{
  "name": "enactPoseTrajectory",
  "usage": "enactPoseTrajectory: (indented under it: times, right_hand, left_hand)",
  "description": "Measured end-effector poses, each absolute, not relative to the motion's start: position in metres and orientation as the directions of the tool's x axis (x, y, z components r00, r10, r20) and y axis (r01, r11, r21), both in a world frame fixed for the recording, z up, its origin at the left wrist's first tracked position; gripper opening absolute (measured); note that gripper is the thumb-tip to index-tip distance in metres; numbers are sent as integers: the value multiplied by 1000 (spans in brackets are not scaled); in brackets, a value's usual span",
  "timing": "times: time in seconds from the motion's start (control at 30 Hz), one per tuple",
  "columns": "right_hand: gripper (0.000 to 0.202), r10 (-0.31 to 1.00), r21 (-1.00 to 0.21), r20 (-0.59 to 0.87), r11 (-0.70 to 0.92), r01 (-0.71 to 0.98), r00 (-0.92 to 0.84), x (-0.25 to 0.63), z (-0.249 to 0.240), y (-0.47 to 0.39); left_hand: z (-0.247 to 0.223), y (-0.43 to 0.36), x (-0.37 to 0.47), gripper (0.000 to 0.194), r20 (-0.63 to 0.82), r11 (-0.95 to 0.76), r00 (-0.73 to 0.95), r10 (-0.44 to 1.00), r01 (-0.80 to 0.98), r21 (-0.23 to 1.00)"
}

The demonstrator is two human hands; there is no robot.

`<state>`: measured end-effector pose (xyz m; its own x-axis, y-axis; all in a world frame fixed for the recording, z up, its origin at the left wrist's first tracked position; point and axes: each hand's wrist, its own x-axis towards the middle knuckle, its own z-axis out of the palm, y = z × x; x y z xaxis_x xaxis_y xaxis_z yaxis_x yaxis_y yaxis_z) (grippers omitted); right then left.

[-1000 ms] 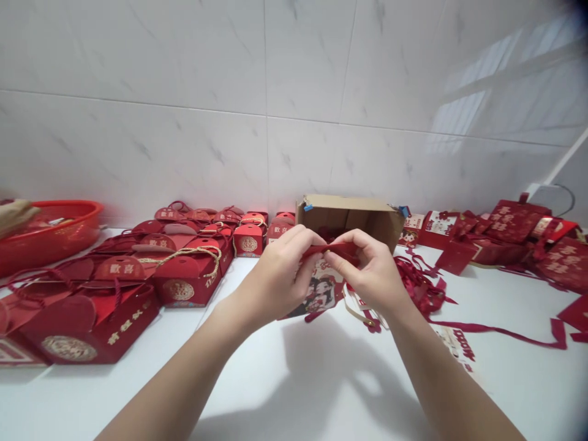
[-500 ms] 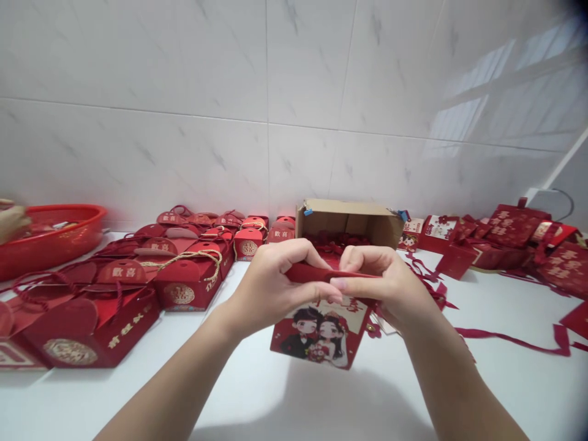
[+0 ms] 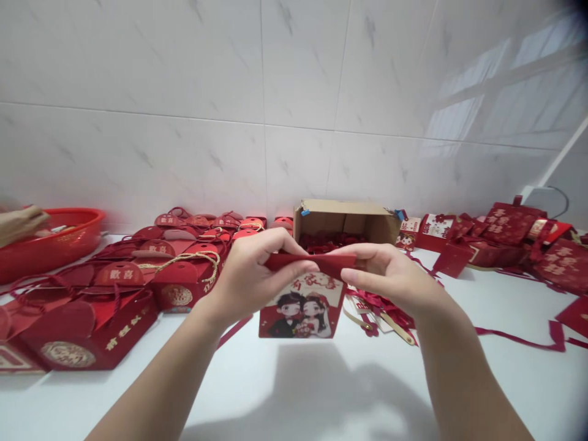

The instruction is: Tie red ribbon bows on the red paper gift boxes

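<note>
A red gift box (image 3: 301,313) with a cartoon bride and groom on its front hangs upright above the white table. My left hand (image 3: 255,278) pinches its red top edge from the left, thumb in front and fingers behind. At the right end of that edge, my right hand (image 3: 390,275) has its fingers behind the top flap and its thumb at the front corner. The inside of the box is hidden from me. Below and right of it, red ribbons and small tags (image 3: 379,312) lie in a loose pile.
Rows of red boxes with cord handles (image 3: 87,331) fill the left side. Behind my hands stands an open cardboard carton (image 3: 349,208). Another person's hand (image 3: 22,223) reaches over a red basin (image 3: 87,236). Red bags (image 3: 512,226) and a ribbon (image 3: 519,337) lie at the right.
My hands and the gift box have shifted slightly left. My hands have spread from the middle of the top edge towards its ends. The other person's hand has moved further into view.
</note>
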<state>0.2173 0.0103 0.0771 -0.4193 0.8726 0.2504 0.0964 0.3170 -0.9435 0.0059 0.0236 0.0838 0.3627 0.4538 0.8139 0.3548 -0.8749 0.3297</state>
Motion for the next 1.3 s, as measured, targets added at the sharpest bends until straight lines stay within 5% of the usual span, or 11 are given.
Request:
enactPoseTrajectory:
  times: [0.17, 0.5, 0.67, 0.77, 0.9, 1.07, 1.3]
  right_hand:
    - [22, 923, -871, 280, 360, 335, -263, 237, 81, 14]
    - [9, 736, -734, 676, 668, 122, 35, 227, 76, 14]
    - [30, 638, -649, 760, 756, 89, 121, 216, 74, 5]
    - [19, 656, -655, 755, 753, 62, 10, 219, 74, 2]
    - [28, 681, -687, 699, 724, 61, -220, 224, 76, -1]
    - [27, 659, -625, 699, 751, 211, -277, 218, 79, -5]
    - [30, 707, -718, 572, 677, 164, -416, 215, 77, -6]
  left_hand:
    - [86, 30, -2, 14, 843, -835, 246, 478, 424, 350]
    - [77, 25, 12, 7, 669, -869, 572, 474, 428, 249]
    - [70, 20, 19, 5, 678, -936, 665, 315, 336, 106]
    - [69, 20, 18, 7, 722, -961, 662, 201, 276, 14]
    - [71, 20, 16, 11, 763, -968, 636, 116, 246, -58]
    - [73, 19, 15, 14, 772, -970, 633, 59, 220, -106]
    - [74, 18, 13, 13, 770, -970, 636, 47, 212, -116]
